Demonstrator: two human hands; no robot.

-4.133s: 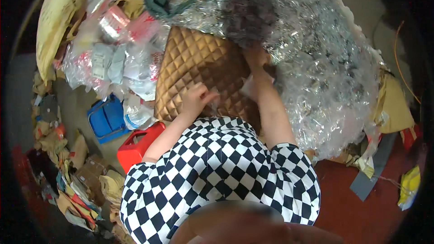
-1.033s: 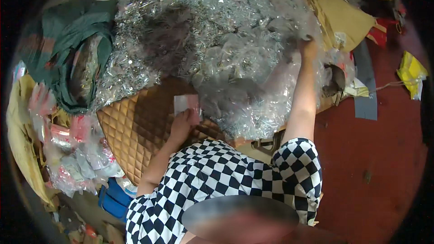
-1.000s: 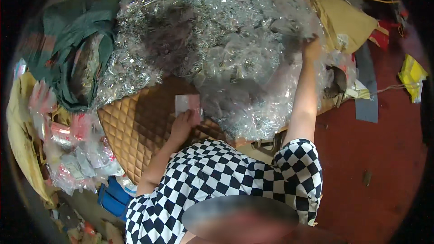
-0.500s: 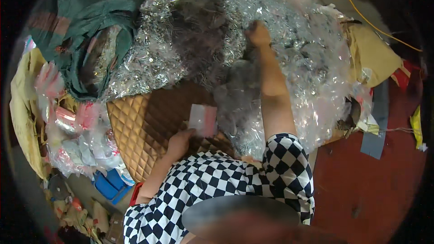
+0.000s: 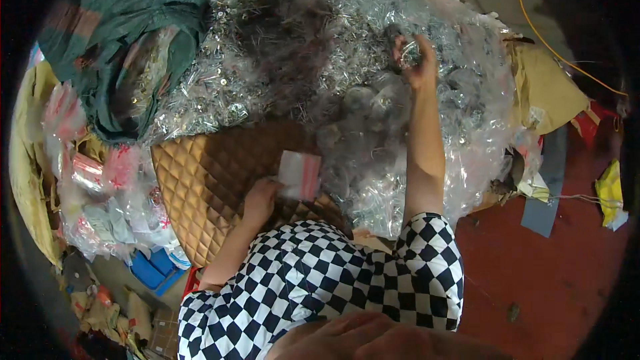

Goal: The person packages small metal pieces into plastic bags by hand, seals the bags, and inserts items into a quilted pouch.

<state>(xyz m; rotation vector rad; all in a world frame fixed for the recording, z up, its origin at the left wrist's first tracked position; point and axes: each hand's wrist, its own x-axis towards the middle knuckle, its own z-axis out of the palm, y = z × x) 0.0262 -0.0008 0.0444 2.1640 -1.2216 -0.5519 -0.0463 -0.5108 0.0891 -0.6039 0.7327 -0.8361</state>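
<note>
My left hand [image 5: 261, 199] is closed, pinching the lower left edge of a small flat white-and-pink plastic bag [image 5: 300, 175] over the brown quilted cover [image 5: 193, 187]. Out over a big heap of clear plastic bags and small shiny metal parts [image 5: 227, 87], my right hand [image 5: 421, 63] is raised. Its fingers curl round a shiny clear clump [image 5: 409, 52] that looks like a little bag of metal pieces; its contents are too small to tell. A dark shadow falls across the heap to the left of that hand.
A dark green woven sack [image 5: 160, 0] lies open at the far left. Below it sit clear bags with pink marks [image 5: 123, 177] and a blue bin [image 5: 157, 270]. At the right are a tan sack [image 5: 543, 87], a grey strip [image 5: 543, 210] and a yellow packet [image 5: 608, 190] on the red floor.
My right hand has moved right and lifted from the heap, its fingers now round a shiny clump. My left hand has shifted slightly, still at the white-and-pink bag. The whole view has shifted a little.
</note>
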